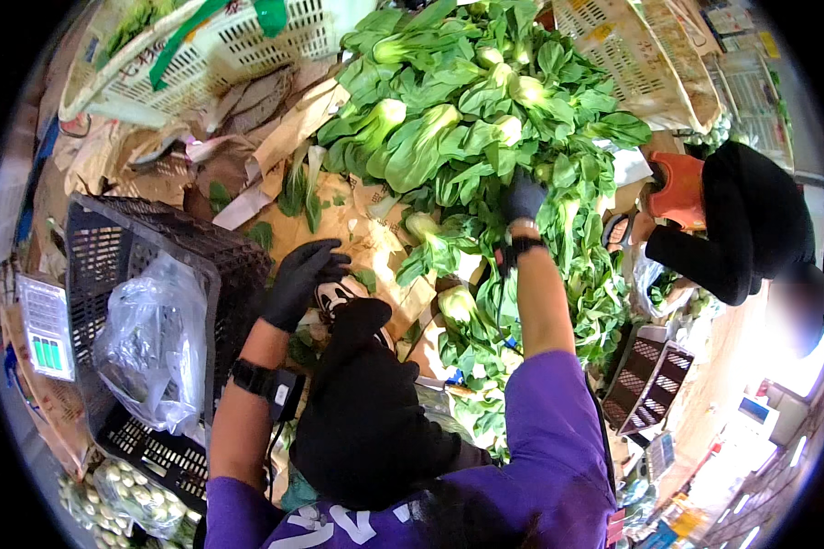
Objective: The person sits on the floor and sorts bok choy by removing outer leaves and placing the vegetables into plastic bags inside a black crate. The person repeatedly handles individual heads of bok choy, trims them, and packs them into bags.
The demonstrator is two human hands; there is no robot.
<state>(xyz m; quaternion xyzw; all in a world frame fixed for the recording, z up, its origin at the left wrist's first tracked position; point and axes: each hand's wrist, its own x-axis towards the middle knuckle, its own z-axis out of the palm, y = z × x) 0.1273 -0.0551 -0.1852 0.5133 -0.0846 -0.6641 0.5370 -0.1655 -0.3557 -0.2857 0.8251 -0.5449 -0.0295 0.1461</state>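
A large heap of green bok choy [419, 147] fills the floor in front of me. My right hand [524, 197], in a black glove, reaches into the middle of the heap; its fingers are partly hidden by leaves, so what they touch cannot be told. Over brown paper [343, 206], near my shoe [336, 291], my left hand [309, 278] hovers in a black glove with nothing in it, its fingers apart and slightly bent. A black plastic crate [237, 254] stands just left of that hand, with a clear plastic bag [154, 343] inside.
White plastic crates stand at the back left [213, 62] and back right [625, 62]. At the right, a person in black [755, 206] bends beside an orange stool [680, 189]. A dark crate [649, 381] lies right of the heap. Bagged vegetables [141, 497] sit at the lower left.
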